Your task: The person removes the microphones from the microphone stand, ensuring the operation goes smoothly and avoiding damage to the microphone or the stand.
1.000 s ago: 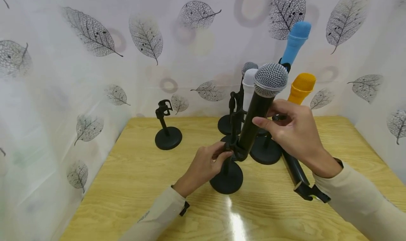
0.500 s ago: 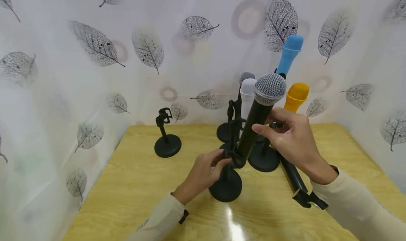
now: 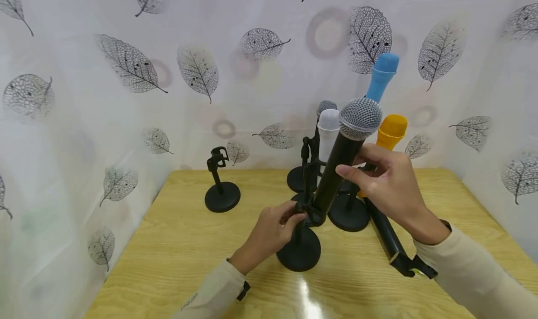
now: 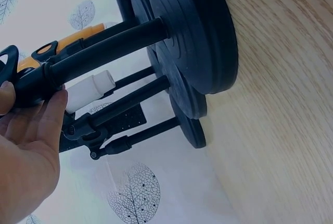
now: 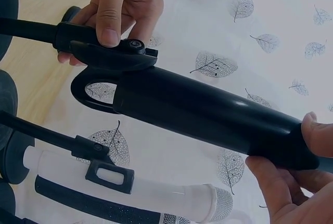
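My right hand [image 3: 388, 190] pinches a black microphone [image 3: 336, 169] with a silver mesh head by its upper body, thumb in front. The microphone leans, head up and to the right. Its lower end sits at the clip [image 5: 93, 89] of a black desk stand [image 3: 299, 251], as the right wrist view shows; how deep it sits is hard to tell. My left hand [image 3: 271, 228] grips that stand just below the clip, at the top of its post [image 4: 104, 50]. The stand's round base rests on the table.
Behind stand a white microphone [image 3: 329, 132], a blue one [image 3: 381, 78], an orange one [image 3: 392, 130] and a grey-headed one [image 3: 325, 106]. An unoccupied stand [image 3: 222, 195] is at the table's back left. A black cylinder [image 3: 384, 230] lies below my right wrist.
The head view has tilted, so the scene sits lower in the picture. Both hands keep their grips, and the microphone stays at the clip with little visible movement.
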Demonstrator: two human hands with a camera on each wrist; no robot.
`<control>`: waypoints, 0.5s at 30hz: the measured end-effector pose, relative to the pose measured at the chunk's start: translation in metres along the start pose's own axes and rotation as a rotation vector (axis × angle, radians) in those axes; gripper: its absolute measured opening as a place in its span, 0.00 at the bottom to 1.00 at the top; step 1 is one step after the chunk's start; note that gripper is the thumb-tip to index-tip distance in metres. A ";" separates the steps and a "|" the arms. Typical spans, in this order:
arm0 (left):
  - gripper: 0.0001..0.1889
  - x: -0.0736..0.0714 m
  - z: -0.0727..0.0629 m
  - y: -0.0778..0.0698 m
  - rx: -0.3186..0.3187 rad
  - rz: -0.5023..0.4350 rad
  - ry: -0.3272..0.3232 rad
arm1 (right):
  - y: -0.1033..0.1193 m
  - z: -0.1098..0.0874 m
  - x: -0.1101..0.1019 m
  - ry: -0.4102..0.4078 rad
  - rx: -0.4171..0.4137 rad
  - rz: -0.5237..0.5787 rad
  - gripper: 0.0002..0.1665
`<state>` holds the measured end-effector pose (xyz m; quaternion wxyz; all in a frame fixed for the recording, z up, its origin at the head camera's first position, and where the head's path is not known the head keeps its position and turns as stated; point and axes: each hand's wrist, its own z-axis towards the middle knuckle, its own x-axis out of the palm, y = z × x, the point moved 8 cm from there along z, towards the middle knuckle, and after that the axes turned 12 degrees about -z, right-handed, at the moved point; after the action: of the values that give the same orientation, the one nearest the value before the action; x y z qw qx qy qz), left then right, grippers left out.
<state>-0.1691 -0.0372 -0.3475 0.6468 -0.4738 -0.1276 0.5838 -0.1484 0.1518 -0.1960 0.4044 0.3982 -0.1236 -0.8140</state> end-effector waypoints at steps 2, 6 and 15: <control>0.08 0.000 0.000 0.000 -0.004 -0.001 0.000 | 0.001 0.000 -0.001 -0.006 -0.007 -0.007 0.10; 0.08 0.000 0.000 0.001 -0.009 -0.004 -0.004 | 0.001 0.001 -0.004 -0.021 -0.006 -0.015 0.11; 0.08 0.001 0.000 0.002 -0.022 -0.005 -0.002 | 0.002 0.001 -0.006 -0.020 0.004 0.010 0.14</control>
<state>-0.1705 -0.0370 -0.3496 0.6431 -0.4799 -0.1358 0.5811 -0.1457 0.1552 -0.1907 0.4067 0.3901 -0.1313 -0.8156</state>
